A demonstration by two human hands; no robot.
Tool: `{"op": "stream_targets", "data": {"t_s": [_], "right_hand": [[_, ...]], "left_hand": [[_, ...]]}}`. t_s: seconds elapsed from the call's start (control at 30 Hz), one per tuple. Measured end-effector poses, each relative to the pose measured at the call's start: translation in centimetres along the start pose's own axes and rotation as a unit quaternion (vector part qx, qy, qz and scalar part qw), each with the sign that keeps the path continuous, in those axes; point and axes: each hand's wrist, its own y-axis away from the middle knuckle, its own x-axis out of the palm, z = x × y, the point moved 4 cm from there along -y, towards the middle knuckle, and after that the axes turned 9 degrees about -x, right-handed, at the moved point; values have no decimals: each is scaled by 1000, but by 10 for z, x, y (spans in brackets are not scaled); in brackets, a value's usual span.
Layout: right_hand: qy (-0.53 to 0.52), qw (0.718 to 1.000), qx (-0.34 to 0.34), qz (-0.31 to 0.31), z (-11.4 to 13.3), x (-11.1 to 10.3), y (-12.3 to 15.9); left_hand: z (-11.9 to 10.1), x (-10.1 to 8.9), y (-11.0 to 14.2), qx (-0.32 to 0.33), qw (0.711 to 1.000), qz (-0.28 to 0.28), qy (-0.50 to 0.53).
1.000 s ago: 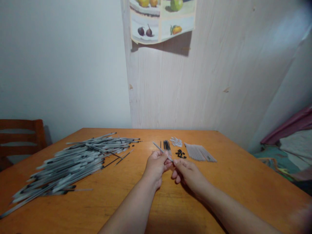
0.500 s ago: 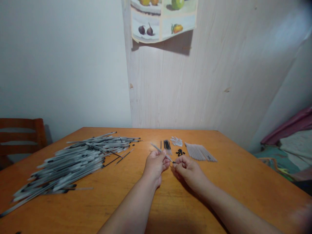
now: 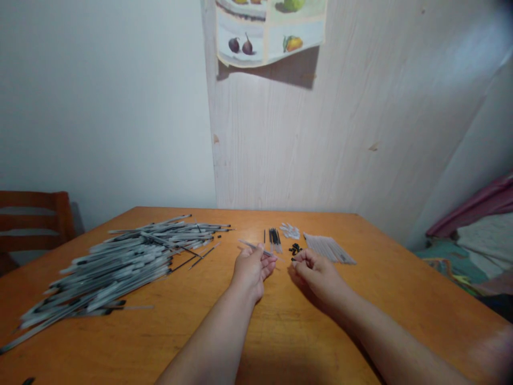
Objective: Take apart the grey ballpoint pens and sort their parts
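My left hand (image 3: pixel 252 266) is closed around a slim clear pen barrel (image 3: pixel 247 244), its far end pointing up and left. Apart from it, to the right, my right hand (image 3: pixel 316 271) pinches a small black end plug (image 3: pixel 294 260). Close beyond the right fingertips lies a small heap of black plugs (image 3: pixel 295 248). Behind my hands, several dark pen refills (image 3: pixel 274 238) lie side by side. Short clear pieces, perhaps pen caps (image 3: pixel 289 230), are piled farther back. A row of clear barrels (image 3: pixel 327 248) rests to the right.
A big pile of pens (image 3: pixel 120 264) covers the left of the wooden table (image 3: pixel 192 342), with loose refills (image 3: pixel 202 255) at its right edge. A wooden chair (image 3: pixel 34 219) stands at the left. Cloth (image 3: pixel 473 240) lies beyond the right edge. A fruit poster (image 3: pixel 270 37) hangs on the wall.
The black plug has come away from the barrel's end and is in my right hand, which has moved right. My left hand has shifted slightly left, and the barrel lies flatter.
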Motion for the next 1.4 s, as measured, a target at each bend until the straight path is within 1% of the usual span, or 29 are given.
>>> {"op": "stream_targets", "data": {"t_s": [0.07,0.13,0.23,0.37,0.5,0.67,0.8,1.0,1.1,1.17,1.23,1.33,1.4], "right_hand": [[98,995,-2,-33,-2,-17,-8],[205,977,-5,-57,-4,-33,-15],[314,948,14,-49,-8,-47,-21],[377,925,43,-26,-10,-47,-20],[396,917,43,-19,-11,-42,-22],[403,914,44,-9,-16,-37,-26],[389,921,35,-6,-20,-36,-27],[356,933,14,-48,-26,-43,-26],[327,942,0,-71,-23,-44,-25],[281,956,-20,-78,-15,-39,-21],[217,973,-48,-70,-3,-29,-16],[127,988,-85,-22,15,-9,-5],[106,990,-95,19,23,4,1]], "left_hand": [[-1,-1,-1,-3,1000,-5,6],[-1,-1,-1,-7,1000,-11,9],[-1,-1,-2,-10,1000,-13,11],[1,-3,-4,-7,1000,-12,15],[3,-3,-6,-6,1000,-9,11],[4,-3,-7,-6,1000,-3,9],[5,-3,-8,0,1000,4,11],[5,-4,-9,-3,1000,4,15],[5,-3,-8,1,1000,2,7],[5,-2,-8,1,1000,1,-1],[6,-1,-8,0,1000,0,-8],[6,-1,-7,2,1000,-3,-13],[5,-1,-6,7,1000,-4,-16]]}}
